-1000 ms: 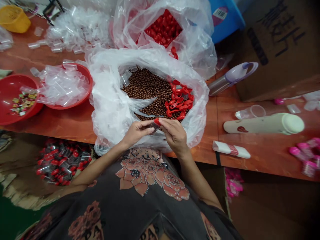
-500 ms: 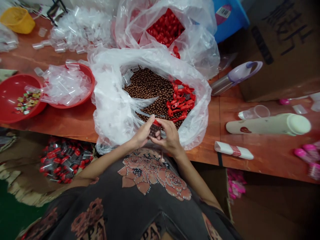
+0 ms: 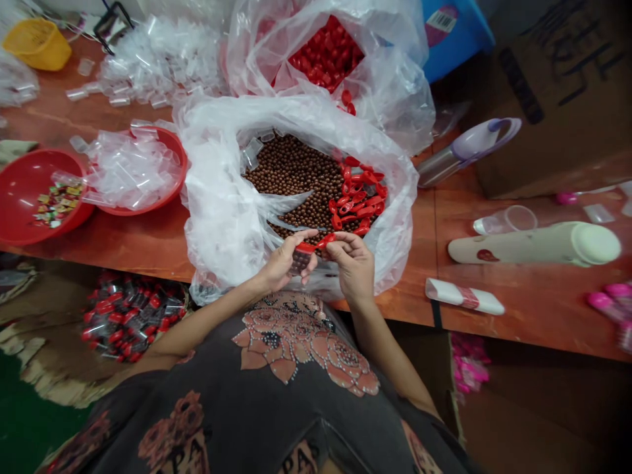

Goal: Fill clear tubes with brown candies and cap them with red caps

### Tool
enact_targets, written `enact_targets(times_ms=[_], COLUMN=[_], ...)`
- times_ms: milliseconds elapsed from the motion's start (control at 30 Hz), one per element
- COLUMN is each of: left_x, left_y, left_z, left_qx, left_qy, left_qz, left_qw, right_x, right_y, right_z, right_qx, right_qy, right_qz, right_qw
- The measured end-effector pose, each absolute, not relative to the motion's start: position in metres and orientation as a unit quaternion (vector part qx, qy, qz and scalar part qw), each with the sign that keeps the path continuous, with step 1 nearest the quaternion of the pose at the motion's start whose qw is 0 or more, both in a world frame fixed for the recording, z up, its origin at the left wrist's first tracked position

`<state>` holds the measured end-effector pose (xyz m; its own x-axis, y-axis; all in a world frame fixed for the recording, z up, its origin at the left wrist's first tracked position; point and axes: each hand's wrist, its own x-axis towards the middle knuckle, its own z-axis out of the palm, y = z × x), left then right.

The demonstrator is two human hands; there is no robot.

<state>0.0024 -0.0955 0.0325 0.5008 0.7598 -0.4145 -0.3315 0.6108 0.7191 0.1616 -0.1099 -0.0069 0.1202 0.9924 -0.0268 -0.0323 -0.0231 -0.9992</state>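
A small clear container (image 3: 299, 261) filled with brown balls is in my left hand (image 3: 282, 264), its fingers closed around the sides. It has a red cap (image 3: 305, 247) on top. With thumb and fingertips, my right hand (image 3: 356, 263) pinches a red flip lid (image 3: 326, 241), which reaches across to the cap; whether the two are joined is hard to see. Both hands are over the near edge of a white plastic bag (image 3: 212, 217). In the bag lie many brown balls (image 3: 291, 168), with loose red caps (image 3: 363, 201) at the right side.
Behind is another bag of red caps (image 3: 328, 56). To the left, a red bowl (image 3: 180, 158) holds clear containers, beside a second red bowl (image 3: 14, 178). Below stands a box of filled containers (image 3: 131, 319). A cream flask (image 3: 523, 245) and lilac-topped bottle (image 3: 461, 151) are at right.
Both hands first came together around the capped container. Since then my right hand has moved right, drawing the red lid out sideways, while my left hand keeps the container.
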Motion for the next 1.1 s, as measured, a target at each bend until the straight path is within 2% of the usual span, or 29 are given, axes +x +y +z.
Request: enact_targets(times_ms=[133,367,600,700,800,867,933,1000,1100], left_x=[0.007,0.004,0.002,-0.005,-0.037,-0.077,-0.127,-0.177,-0.232], left_y=[-0.096,-0.093,-0.100,-0.105,-0.108,-0.107,-0.104,-0.100,-0.094], left_z=[0.030,0.034,0.031,0.037,0.049,0.052,0.044,0.023,-0.017], left_qx=[0.279,0.264,0.222,0.268,0.372,0.427,0.429,0.423,0.470], left_qy=[0.395,0.407,0.375,0.390,0.454,0.530,0.613,0.693,0.773], left_qz=[0.335,0.300,0.313,0.346,0.434,0.526,0.599,0.569,0.423], left_qw=[0.809,0.822,0.844,0.810,0.684,0.509,0.287,0.133,0.047], right_x=[0.156,0.153,0.147,0.140,0.135,0.137,0.144,0.156,0.173], right_y=[-0.112,-0.117,-0.117,-0.117,-0.113,-0.107,-0.096,-0.083,-0.061], right_z=[0.005,0.019,0.016,0.018,0.020,0.017,0.009,-0.003,-0.019], right_qx=[-0.500,-0.442,-0.405,-0.395,-0.377,-0.384,-0.425,-0.479,-0.559], right_qy=[-0.584,-0.788,-0.829,-0.838,-0.864,-0.865,-0.844,-0.816,-0.782], right_qz=[0.424,0.244,0.134,0.100,0.126,0.150,0.155,0.134,0.064], right_qw=[0.479,0.354,0.361,0.362,0.310,0.286,0.289,0.294,0.268])
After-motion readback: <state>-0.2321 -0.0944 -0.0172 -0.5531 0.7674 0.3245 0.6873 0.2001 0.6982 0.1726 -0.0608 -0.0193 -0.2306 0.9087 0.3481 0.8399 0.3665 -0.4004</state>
